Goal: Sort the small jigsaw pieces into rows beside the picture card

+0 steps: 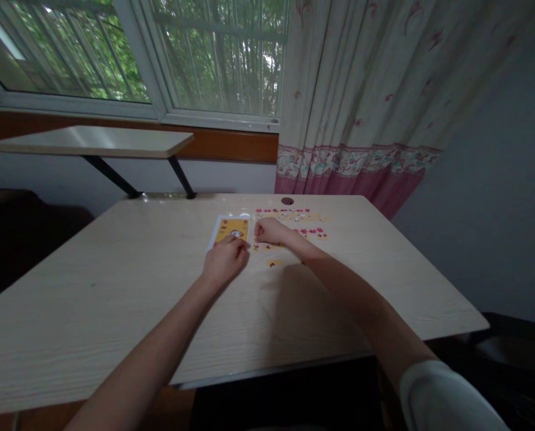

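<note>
A yellow picture card with a white border (230, 229) lies flat on the pale wooden table (115, 281). My left hand (226, 261) rests at its near edge with the fingers curled closed, touching the card. My right hand (270, 231) sits just right of the card, fingers closed in a fist or pinch; what it holds, if anything, is too small to make out. Several small yellow and pink puzzle pieces (310, 232) are spread on the table beyond and to the right of my right hand. One loose piece (274, 263) lies nearer me.
A round cable hole (288, 201) is at the table's far edge. A narrow shelf on black brackets (92, 142) hangs under the window at the left. A floral curtain (361, 102) hangs behind the table on the right.
</note>
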`<state>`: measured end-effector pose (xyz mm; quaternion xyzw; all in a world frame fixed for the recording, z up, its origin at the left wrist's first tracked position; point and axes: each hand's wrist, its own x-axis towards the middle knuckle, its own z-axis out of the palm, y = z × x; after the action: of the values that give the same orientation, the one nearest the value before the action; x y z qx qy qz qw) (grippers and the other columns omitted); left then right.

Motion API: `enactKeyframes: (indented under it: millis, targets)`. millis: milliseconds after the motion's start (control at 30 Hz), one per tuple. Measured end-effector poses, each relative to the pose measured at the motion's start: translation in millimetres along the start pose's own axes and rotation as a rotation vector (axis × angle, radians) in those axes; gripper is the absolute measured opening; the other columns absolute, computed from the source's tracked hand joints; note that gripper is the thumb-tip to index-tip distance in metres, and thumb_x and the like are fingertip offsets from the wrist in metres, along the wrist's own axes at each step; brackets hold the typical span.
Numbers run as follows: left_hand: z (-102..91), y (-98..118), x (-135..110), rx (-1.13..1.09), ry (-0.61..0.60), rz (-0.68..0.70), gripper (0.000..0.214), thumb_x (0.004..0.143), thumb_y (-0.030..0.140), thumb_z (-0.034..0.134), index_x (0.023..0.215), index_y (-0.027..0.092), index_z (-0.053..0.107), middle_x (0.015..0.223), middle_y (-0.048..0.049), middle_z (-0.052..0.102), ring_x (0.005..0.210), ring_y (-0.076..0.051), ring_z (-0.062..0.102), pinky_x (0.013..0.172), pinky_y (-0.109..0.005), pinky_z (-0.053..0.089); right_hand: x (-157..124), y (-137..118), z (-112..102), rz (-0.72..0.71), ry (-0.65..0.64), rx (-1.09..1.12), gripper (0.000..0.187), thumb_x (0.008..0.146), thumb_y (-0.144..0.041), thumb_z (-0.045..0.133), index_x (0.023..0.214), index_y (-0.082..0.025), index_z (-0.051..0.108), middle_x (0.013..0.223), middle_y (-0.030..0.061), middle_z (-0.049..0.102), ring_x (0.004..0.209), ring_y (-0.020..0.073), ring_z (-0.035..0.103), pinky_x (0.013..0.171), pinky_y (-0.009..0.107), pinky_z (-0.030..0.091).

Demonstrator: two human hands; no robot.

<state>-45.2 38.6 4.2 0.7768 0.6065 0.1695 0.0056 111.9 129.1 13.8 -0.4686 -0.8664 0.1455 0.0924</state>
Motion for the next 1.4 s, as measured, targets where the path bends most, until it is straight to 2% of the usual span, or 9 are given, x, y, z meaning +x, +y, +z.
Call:
enactKeyframes:
  millis: [100, 200, 267, 400, 533, 800, 1067, 1200, 1400]
  targets:
    - [-1.5, 0, 0, -0.015, 0.012, 0.015, 0.024, 0.081, 0.026, 0.041, 0.088, 0.02, 0.064, 0.098, -0.0042, 0.061, 0.088, -0.019, 0.058, 0.068, -0.026, 0.044, -19, 3, -8, -0.029, 0.076, 0.141, 0.018, 0.072, -0.018, 0.06, 0.088, -0.014, 0.064, 0.074, 0.0012, 0.064, 0.062, 0.0077, 0.053, 0.057, 0.017, 0.037]
    - [-3.0, 4, -2, -0.065, 0.011, 0.051, 0.024, 0.08, 0.023, 0.042, 0.089, 0.019, 0.064, 0.097, -0.0052, 0.062, 0.088, -0.019, 0.057, 0.072, -0.027, 0.045, -49, 12, -13, -0.076, 0.136, 0.389, 0.022, 0.075, -0.019, 0.055, 0.096, -0.014, 0.063, 0.072, 0.0005, 0.062, 0.061, 0.007, 0.051, 0.057, 0.017, 0.037]
    - [-2.1, 10, -3, -0.128, 0.006, 0.099, 0.025, 0.079, 0.021, 0.042, 0.09, 0.018, 0.064, 0.097, -0.0058, 0.062, 0.089, -0.019, 0.057, 0.076, -0.029, 0.044, -71, 20, -13, -0.043, 0.148, 0.517, 0.021, 0.076, -0.022, 0.055, 0.092, -0.013, 0.064, 0.07, 0.0007, 0.06, 0.06, 0.0076, 0.051, 0.056, 0.018, 0.038]
    - [6.2, 29, -6, -0.33, -0.029, 0.185, 0.025, 0.077, 0.016, 0.044, 0.091, 0.019, 0.065, 0.09, -0.005, 0.064, 0.083, -0.017, 0.057, 0.076, -0.029, 0.044, -109, 29, -4, 0.032, 0.189, 0.703, 0.019, 0.072, -0.028, 0.06, 0.086, -0.015, 0.06, 0.067, -0.0006, 0.058, 0.059, 0.0085, 0.052, 0.054, 0.019, 0.039]
    - [15.3, 47, -8, -0.547, -0.038, 0.188, 0.022, 0.077, 0.018, 0.048, 0.091, 0.018, 0.066, 0.086, -0.0047, 0.065, 0.074, -0.015, 0.056, 0.067, -0.026, 0.044, -125, 26, 11, 0.033, 0.297, 0.824, 0.023, 0.069, -0.034, 0.064, 0.082, -0.017, 0.056, 0.068, -0.0006, 0.059, 0.06, 0.009, 0.054, 0.054, 0.02, 0.039]
    - [18.3, 52, -9, -0.825, -0.082, 0.041, 0.018, 0.072, 0.028, 0.056, 0.076, 0.013, 0.064, 0.067, -0.0024, 0.06, 0.052, -0.01, 0.044, 0.049, -0.022, 0.033, -132, 9, 18, -0.002, 0.466, 0.696, 0.025, 0.072, -0.034, 0.063, 0.092, -0.02, 0.06, 0.068, -0.0008, 0.064, 0.061, 0.0098, 0.057, 0.058, 0.021, 0.04]
    - [14.0, 53, -9, -1.01, -0.105, 0.021, 0.014, 0.069, 0.026, 0.056, 0.066, 0.014, 0.061, 0.068, -0.0035, 0.062, 0.062, -0.013, 0.054, 0.057, -0.024, 0.041, -139, 7, 18, -0.109, 0.52, 0.605, 0.022, 0.076, -0.036, 0.06, 0.093, -0.023, 0.064, 0.075, 0.002, 0.065, 0.065, 0.0112, 0.058, 0.059, 0.022, 0.043]
    - [15.3, 50, -8, -1.039, -0.127, 0.017, 0.013, 0.069, 0.024, 0.055, 0.065, 0.014, 0.061, 0.066, -0.0029, 0.062, 0.063, -0.013, 0.055, 0.06, -0.025, 0.043, -141, 12, 15, -0.186, 0.52, 0.416, 0.02, 0.077, -0.038, 0.059, 0.088, -0.022, 0.066, 0.076, 0.0034, 0.065, 0.071, 0.0135, 0.058, 0.07, 0.027, 0.043]
    - [16.9, 50, -7, -1.011, -0.133, 0.007, 0.014, 0.071, 0.025, 0.055, 0.07, 0.013, 0.063, 0.072, -0.0051, 0.065, 0.066, -0.015, 0.058, 0.063, -0.027, 0.045, -143, 19, 13, -0.145, 0.511, 0.161, 0.023, 0.079, -0.042, 0.057, 0.089, -0.023, 0.066, 0.08, 0.0038, 0.067, 0.08, 0.0154, 0.058, 0.079, 0.029, 0.037]
